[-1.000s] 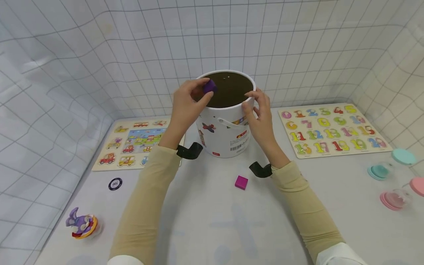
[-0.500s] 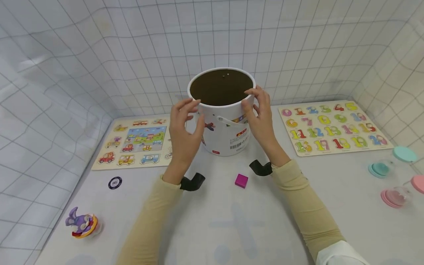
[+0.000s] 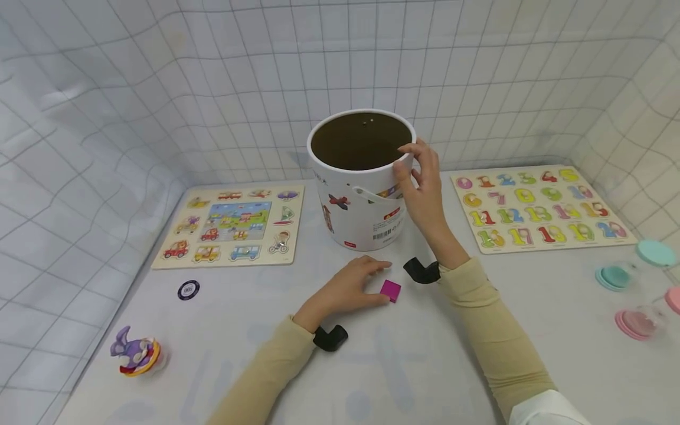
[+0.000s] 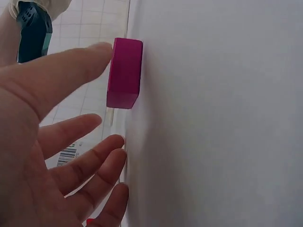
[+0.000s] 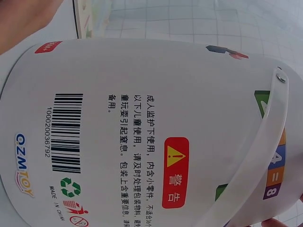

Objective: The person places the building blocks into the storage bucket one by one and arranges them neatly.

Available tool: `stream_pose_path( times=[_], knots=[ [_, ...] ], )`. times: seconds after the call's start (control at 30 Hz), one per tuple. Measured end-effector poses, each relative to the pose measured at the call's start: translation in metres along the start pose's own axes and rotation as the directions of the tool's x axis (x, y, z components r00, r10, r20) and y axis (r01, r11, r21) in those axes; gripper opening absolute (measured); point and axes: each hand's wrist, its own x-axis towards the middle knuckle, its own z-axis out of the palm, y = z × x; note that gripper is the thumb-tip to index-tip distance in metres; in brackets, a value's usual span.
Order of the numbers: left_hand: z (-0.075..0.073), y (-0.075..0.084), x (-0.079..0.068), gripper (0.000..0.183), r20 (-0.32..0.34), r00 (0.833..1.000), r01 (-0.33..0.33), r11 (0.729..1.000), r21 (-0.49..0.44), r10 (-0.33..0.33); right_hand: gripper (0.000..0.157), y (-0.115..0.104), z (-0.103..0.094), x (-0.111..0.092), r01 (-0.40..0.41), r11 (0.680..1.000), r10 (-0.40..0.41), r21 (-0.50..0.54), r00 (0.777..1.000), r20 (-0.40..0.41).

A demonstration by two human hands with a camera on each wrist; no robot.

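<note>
On the table lies a magenta square block (image 3: 391, 289). My left hand (image 3: 350, 289) is beside it with fingers spread, the thumb at the block's near side; the left wrist view puts the thumb tip right by the block (image 4: 125, 73), and whether it touches I cannot tell. Behind them stands a tall white toy bucket (image 3: 366, 221) with a dark inside and a white handle (image 3: 374, 196). My right hand (image 3: 425, 189) grips its right rim between thumb and fingers. The right wrist view shows the printed bucket wall (image 5: 109, 142) close up. The bucket's floor is hidden.
A vehicle puzzle board (image 3: 228, 227) lies left of the bucket, a number puzzle board (image 3: 542, 209) right of it. A black-and-white chip (image 3: 188, 290) and a purple rabbit toy (image 3: 135, 353) sit at left. Small teal (image 3: 615, 276) and pink (image 3: 636, 323) domed pieces stand at right.
My left hand held a purple block over the bucket, let it go out of sight, then came down to the magenta block. My right hand stayed on the rim.
</note>
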Motion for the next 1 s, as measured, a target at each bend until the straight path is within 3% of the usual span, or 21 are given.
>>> stream_pose_path(
  times=[0.07, 0.27, 0.73, 0.87, 1.0],
  knots=[
    [0.003, 0.002, 0.001, 0.060, 0.034, 0.999, -0.004, 0.998, 0.063, 0.002, 0.043, 0.000, 0.000, 0.000, 0.001, 1.000, -0.001, 0.001, 1.000, 0.002],
    [0.008, 0.009, 0.002, 0.041, 0.012, 1.000, -0.011, 0.990, 0.141, 0.010, 0.046, -0.001, -0.002, 0.000, -0.008, 1.000, 0.008, -0.008, 1.000, 0.000],
    [0.002, 0.003, -0.003, 0.034, -0.020, 1.000, 0.016, 1.000, 0.019, -0.016, 0.037, 0.000, -0.002, 0.000, -0.001, 1.000, 0.001, -0.002, 1.000, 0.004],
    [-0.008, 0.003, -0.007, 0.034, -0.029, 0.999, 0.033, 0.998, -0.049, -0.034, 0.034, -0.001, -0.002, 0.000, -0.008, 1.000, 0.008, 0.004, 1.000, 0.007],
    [-0.027, 0.010, -0.014, 0.035, -0.110, 0.994, 0.016, 0.994, -0.111, -0.028, 0.033, -0.002, -0.001, 0.000, -0.012, 1.000, 0.012, 0.002, 1.000, 0.009]
  ],
)
